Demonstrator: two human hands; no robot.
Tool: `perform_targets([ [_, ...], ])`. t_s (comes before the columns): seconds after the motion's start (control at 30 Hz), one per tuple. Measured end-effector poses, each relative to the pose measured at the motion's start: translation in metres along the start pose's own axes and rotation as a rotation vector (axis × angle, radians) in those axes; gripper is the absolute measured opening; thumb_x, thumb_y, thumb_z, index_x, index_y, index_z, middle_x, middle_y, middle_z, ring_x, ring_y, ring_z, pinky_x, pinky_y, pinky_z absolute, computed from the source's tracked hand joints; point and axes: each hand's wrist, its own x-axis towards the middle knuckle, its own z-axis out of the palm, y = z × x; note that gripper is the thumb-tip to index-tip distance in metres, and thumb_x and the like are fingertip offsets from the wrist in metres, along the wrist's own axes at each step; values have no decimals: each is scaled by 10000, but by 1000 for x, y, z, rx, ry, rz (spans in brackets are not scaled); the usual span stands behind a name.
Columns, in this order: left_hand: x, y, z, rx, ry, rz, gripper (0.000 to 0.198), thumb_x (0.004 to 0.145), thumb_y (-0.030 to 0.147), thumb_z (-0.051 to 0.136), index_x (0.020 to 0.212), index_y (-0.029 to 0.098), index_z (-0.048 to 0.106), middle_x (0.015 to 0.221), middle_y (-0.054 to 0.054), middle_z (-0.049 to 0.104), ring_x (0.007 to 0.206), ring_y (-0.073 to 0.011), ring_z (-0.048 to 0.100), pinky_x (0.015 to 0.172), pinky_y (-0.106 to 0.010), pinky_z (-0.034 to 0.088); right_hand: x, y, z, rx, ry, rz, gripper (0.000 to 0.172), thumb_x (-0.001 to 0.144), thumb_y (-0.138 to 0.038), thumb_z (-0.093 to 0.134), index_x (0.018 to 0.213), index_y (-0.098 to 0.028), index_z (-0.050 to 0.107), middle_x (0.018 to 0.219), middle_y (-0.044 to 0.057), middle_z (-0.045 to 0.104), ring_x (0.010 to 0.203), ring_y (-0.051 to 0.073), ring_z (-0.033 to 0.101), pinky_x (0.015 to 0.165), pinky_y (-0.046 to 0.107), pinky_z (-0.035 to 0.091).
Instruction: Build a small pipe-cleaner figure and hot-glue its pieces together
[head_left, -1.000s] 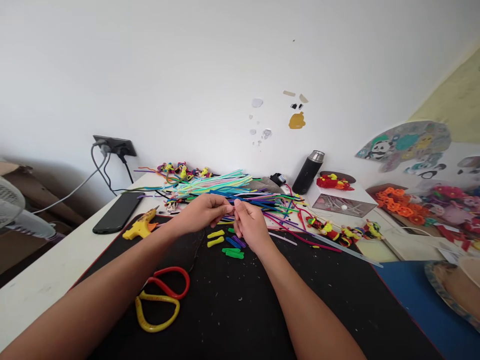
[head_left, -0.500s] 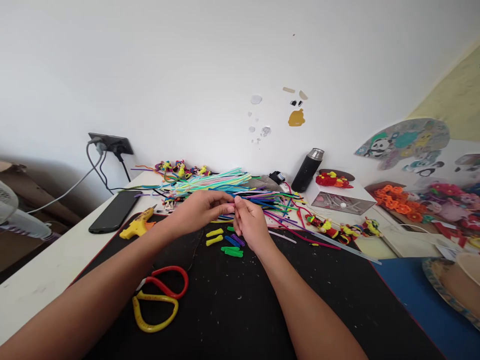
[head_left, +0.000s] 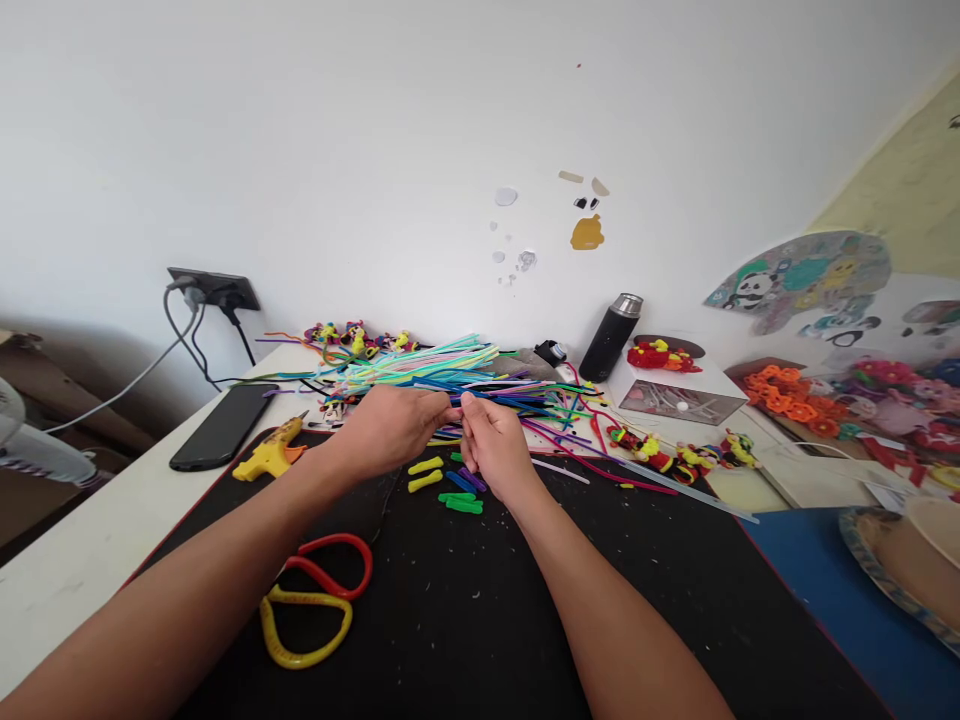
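Note:
Both my hands meet over the far part of a black mat [head_left: 480, 610]. My left hand [head_left: 394, 428] and my right hand [head_left: 491, 445] are closed in pinches, fingertips touching, on a small thin piece that I cannot make out. Just beyond them lies a heap of coloured pipe cleaners [head_left: 450, 375]. Below my hands lie short folded pieces: yellow ones [head_left: 425, 473], green ones [head_left: 461, 502], and blue and purple ones [head_left: 466, 480].
Red and yellow scissors [head_left: 315, 598] lie on the mat near my left forearm. A yellow glue gun [head_left: 268, 455] and a black phone [head_left: 223, 425] sit at the left. A black flask [head_left: 613, 338], a box [head_left: 679, 395] and small pipe-cleaner figures [head_left: 675, 455] stand at the right.
My hands stay pinched together and have barely shifted; the view has drifted slightly, so everything sits a little lower and left.

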Motion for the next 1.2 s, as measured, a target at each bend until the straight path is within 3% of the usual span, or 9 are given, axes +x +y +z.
perform_targets([
  [0.17,3,1,-3,-338,-121,-104,521,1056,530,380,678,210,544,593,2,569,560,-160,499,579,-280,302,-2,-4,-1,-109,-4,-50,575,986,-696,524,644,-242,438,401,-78,411,302,98,408,379,239,275],
  [0.43,4,-6,-2,-763,-134,-228,543,987,658,493,696,202,530,577,39,516,523,-132,509,549,-250,392,5,8,-5,38,63,16,565,961,-676,595,641,-242,427,391,-100,339,297,100,401,369,231,256],
  [0.6,2,-12,-12,-788,-156,-252,474,964,647,552,882,189,642,590,41,560,504,-134,532,516,-239,412,6,8,-6,80,71,0,560,956,-653,626,635,-237,429,408,-105,324,298,94,415,369,223,266],
  [1.03,5,-5,-8,-900,-205,-317,431,939,622,600,864,198,621,595,37,571,518,-140,558,506,-239,422,5,7,-4,73,64,11,579,942,-686,624,633,-237,427,396,-106,331,289,91,408,354,216,252],
  [1.2,2,-5,-1,-812,-166,-273,410,1003,577,522,851,205,604,597,41,588,510,-137,538,540,-254,412,5,7,-4,60,70,4,589,938,-714,598,635,-241,420,392,-102,330,291,93,404,353,218,254],
])
